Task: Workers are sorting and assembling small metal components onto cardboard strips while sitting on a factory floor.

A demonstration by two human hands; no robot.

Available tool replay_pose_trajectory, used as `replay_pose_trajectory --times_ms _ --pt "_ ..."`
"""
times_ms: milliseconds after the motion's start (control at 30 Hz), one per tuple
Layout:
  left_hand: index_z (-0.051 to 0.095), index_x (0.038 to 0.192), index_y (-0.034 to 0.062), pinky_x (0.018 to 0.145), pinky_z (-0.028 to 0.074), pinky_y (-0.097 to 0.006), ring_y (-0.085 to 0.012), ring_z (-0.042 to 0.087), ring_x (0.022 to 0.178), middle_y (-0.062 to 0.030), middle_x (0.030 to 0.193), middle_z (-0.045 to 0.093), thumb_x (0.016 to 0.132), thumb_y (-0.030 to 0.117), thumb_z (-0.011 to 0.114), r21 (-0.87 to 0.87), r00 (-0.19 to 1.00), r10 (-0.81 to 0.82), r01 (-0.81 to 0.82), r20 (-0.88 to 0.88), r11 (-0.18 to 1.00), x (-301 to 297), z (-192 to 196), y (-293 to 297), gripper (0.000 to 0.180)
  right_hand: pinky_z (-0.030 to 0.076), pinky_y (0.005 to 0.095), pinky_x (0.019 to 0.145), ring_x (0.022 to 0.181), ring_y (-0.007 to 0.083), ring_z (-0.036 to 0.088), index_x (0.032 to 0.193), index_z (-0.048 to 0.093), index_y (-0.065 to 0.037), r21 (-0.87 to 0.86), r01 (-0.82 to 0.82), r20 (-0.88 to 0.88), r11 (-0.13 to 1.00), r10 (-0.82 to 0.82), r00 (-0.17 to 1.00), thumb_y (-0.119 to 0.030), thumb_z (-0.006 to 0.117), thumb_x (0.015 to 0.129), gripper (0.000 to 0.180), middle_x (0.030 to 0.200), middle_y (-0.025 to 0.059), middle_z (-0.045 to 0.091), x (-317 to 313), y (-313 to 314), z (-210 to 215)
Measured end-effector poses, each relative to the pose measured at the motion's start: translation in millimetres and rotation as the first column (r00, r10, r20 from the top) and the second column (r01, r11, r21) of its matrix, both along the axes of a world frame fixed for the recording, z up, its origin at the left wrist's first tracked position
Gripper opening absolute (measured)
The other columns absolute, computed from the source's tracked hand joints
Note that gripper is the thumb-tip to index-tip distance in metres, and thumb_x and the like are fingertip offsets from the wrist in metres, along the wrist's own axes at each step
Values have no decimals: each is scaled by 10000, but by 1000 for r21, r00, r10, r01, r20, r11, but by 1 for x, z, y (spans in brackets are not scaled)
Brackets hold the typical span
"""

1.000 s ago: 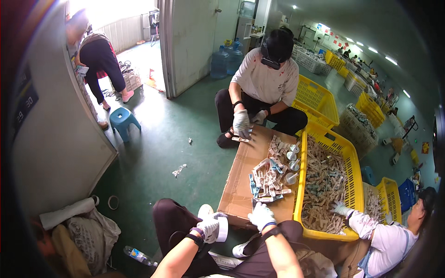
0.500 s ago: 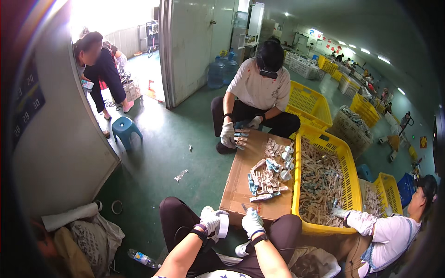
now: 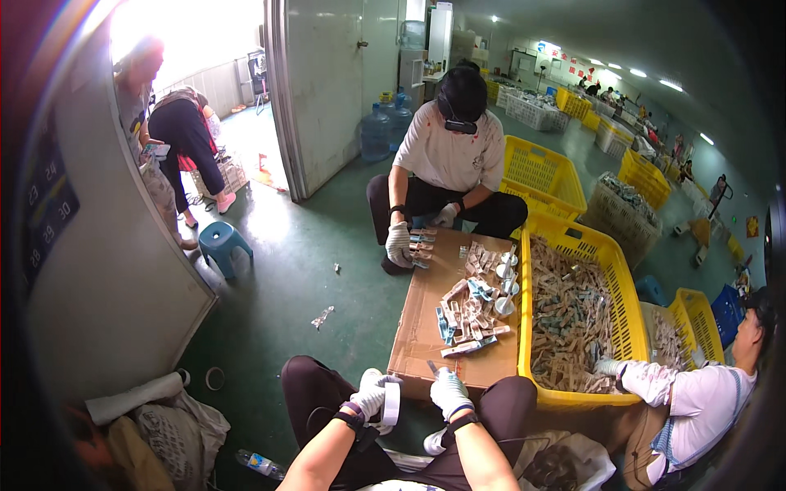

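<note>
- Tape: white roll of adhesive tape [image 3: 390, 403] gripped in the gloved left hand [image 3: 370, 398], over the lap, just short of the flat brown cardboard sheet [image 3: 426, 327].
- Looks light and stiff; best held by the rim, clear of the sticky face.
- Right hand [image 3: 449, 391]: fingers pinching a small thin tool [image 3: 432, 367] at the cardboard edge.

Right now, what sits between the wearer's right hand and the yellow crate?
Head view: bare brown cardboard sheet at its near corner lies between the right hand and the yellow crate; the packet pile lies farther up.
</note>
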State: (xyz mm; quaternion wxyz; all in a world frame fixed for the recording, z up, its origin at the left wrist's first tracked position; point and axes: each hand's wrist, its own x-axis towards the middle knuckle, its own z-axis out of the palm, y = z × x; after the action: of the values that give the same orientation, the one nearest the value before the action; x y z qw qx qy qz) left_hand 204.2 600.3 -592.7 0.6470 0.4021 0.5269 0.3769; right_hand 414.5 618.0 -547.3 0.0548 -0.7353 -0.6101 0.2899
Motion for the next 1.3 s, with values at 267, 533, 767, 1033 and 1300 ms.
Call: replay_pose_trajectory --times_ms 267,533,767,1033,1300 --pt "562 895 109 591 405 -232 -76 514 698 46 767 512 805 44 698 54 1000 -27 26 16 998 3 2 -1 175 506 504 827 968 397 642 1094 588 -78 37 -11 4 999 11 1000 -161 533 847 266 1030 238 657 9 5 -21" --pt "588 874 112 595 405 -231 -68 517 707 60 754 512 798 -21 689 71 998 -17 13 62 997 -7 -27 5 183 500 496 861 992 406 634 1086 592 -72 -15 -6 -10 1000 6 1000 -185 525 854 267 1045 234 659 4 4 -3" --pt "552 856 131 589 424 -237 -65 506 655 66 744 518 809 -24 681 -26 982 -13 19 188 999 -1 -13 6 207 495 492 882 1018 412 620 1082 590 -60 12 1 31 1000 -1 1000 -188 522 861 264 1069 244 649 6 3 -5" --pt "494 913 132 628 413 -222 -70 500 741 56 796 507 834 8 660 30 997 -16 14 76 999 -1 -11 4 222 496 496 854 979 416 626 1057 583 -43 66 -31 -17 997 33 999 -174 541 845 253 1035 252 648 8 3 -9" --pt "559 951 105 661 426 -237 -71 514 767 38 828 545 812 33 701 99 996 -86 87 -18 991 -4 -25 4 211 500 472 850 1002 363 615 1443 414 -298 40 -147 37 988 145 989 -124 431 877 593 1068 190 591 19 11 -49"
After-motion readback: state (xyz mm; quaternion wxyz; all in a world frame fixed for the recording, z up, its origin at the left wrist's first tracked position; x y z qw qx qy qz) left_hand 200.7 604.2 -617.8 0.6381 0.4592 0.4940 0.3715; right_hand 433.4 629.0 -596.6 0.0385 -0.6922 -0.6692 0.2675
